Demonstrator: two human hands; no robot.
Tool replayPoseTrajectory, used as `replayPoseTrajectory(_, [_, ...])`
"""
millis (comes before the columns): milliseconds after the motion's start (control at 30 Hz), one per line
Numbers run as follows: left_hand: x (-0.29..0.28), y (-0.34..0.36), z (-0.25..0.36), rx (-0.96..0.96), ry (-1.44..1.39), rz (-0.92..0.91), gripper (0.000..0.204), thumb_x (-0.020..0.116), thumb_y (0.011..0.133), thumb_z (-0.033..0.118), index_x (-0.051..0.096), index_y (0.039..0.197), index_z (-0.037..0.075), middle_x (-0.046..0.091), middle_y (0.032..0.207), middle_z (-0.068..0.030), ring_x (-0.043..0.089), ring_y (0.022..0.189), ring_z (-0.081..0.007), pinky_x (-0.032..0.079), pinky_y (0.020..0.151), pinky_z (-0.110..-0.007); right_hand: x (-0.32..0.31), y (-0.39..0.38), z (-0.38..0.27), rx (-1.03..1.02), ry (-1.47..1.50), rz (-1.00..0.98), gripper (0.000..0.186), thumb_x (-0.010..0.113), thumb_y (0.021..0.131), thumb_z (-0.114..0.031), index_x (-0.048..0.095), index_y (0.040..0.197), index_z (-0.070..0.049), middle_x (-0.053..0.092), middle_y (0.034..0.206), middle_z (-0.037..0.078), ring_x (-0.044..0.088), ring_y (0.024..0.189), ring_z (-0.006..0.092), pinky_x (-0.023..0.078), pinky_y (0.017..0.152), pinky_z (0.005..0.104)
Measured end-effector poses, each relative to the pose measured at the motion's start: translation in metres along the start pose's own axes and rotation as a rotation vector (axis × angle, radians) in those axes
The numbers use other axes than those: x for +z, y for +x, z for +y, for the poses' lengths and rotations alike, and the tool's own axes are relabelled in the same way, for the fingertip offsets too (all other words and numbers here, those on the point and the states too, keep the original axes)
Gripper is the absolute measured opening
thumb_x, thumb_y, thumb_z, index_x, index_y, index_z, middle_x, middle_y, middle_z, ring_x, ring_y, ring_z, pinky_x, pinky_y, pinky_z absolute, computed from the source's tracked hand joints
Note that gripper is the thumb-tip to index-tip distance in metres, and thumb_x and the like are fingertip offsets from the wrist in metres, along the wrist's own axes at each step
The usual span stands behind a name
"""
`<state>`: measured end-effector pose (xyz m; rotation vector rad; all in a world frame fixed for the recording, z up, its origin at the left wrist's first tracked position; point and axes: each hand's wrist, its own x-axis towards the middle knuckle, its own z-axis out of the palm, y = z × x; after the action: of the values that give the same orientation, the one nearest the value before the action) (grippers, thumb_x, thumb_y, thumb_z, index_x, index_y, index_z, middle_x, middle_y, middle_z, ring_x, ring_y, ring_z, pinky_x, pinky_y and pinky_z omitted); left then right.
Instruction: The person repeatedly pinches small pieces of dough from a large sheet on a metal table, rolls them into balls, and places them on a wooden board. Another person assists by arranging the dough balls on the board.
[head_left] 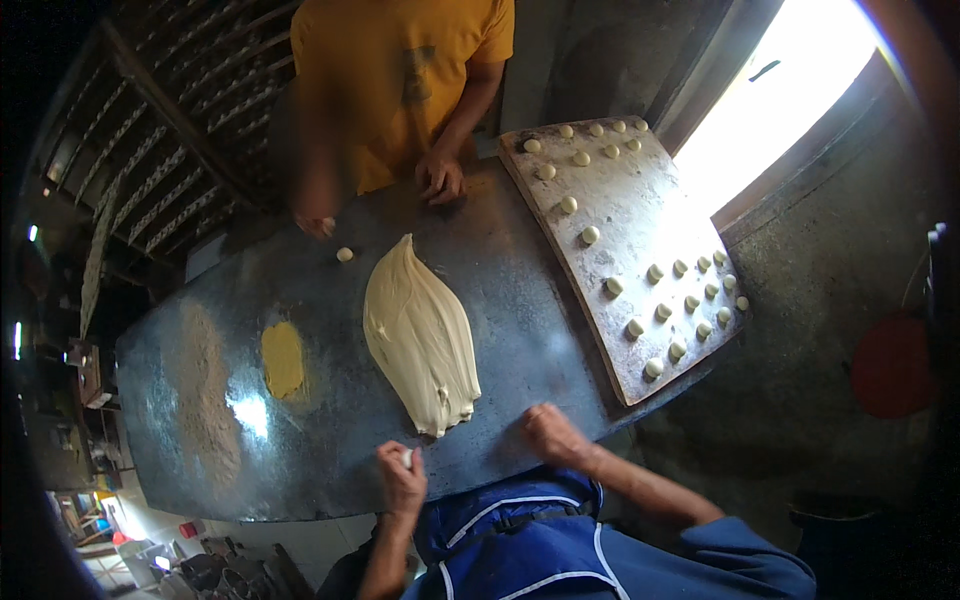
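A large pale mass of dough [420,335] lies lengthwise on the dark tabletop [520,300], its cut near end facing me. Just below and left of that end, my left hand [402,482] is closed on a small white piece of dough [407,458], which shows between thumb and fingers. To the right of the dough mass, my right hand [553,435] rests low at the table's near edge. Its fingers are curled in; whatever lies under them, if anything, is hidden.
Across the table stands a person in a yellow shirt [440,60], both hands at the far edge near a dough ball [345,255]. A floured board [600,250] with several dough balls lies at right. Yellow paste [283,360] and scattered flour [205,400] are at left.
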<state>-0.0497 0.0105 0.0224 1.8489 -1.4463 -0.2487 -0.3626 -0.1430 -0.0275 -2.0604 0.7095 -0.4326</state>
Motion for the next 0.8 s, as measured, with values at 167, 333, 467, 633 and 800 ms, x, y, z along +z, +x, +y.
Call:
replayPoseTrajectory(167, [0.017,0.062,-0.011,-0.286,0.112,0.228,0.022,0.062,0.094,-0.002,0.043,0.104,0.000,0.046,0.097,-0.0183,0.052,0.088,-0.0338,0.044,0.079,-0.044,-0.025,0.086,-0.065,0.118,-0.591,0.211,0.028,0.062,0.094,-0.027,0.052,0.092,0.000,0.051,0.090,0.019,0.050,0.088,0.0377,0.040,0.079,0.0492])
replayPoseTrajectory(333, [-0.008,0.003,0.000,-0.048,0.139,0.057,0.020,0.053,0.095,-0.007,0.039,0.110,-0.005,0.047,0.098,-0.0186,0.052,0.088,-0.0356,0.044,0.080,-0.045,-0.004,0.007,-0.006,0.005,0.096,0.100,0.023,0.066,0.091,-0.019,0.050,0.088,-0.002,0.050,0.085,0.018,0.050,0.078,0.0395,0.039,0.070,0.0517])
replayPoseTrajectory(467, [-0.003,0.029,-0.012,-0.168,0.192,0.168,0.018,0.057,0.096,-0.005,0.042,0.107,-0.005,0.047,0.096,-0.0172,0.052,0.087,-0.0343,0.044,0.080,-0.047,-0.041,0.075,-0.043,0.008,-0.563,0.420,0.022,0.065,0.089,-0.013,0.048,0.095,-0.001,0.052,0.087,0.020,0.050,0.080,0.0397,0.037,0.071,0.0509])
replayPoseTrajectory(633, [-0.060,0.012,0.013,0.003,0.050,-0.065,0.036,0.073,0.090,0.002,0.050,0.117,0.004,0.061,0.111,-0.0190,0.061,0.101,-0.0380,0.050,0.090,-0.041,-0.021,0.011,-0.074,-0.073,-0.355,0.207,0.014,0.062,0.090,-0.008,0.057,0.100,0.000,0.058,0.098,0.019,0.056,0.094,0.0387,0.046,0.088,0.0479])
replayPoseTrajectory(800, [-0.079,0.028,0.053,-0.426,-0.529,-0.142,0.044,0.076,0.092,0.003,0.046,0.124,0.003,0.069,0.101,-0.0124,0.068,0.090,-0.0247,0.054,0.080,-0.035,-0.029,0.028,-0.145,0.339,0.139,0.187,0.019,0.063,0.100,-0.015,0.074,0.108,-0.003,0.069,0.097,0.013,0.070,0.091,0.0301,0.055,0.083,0.0420])
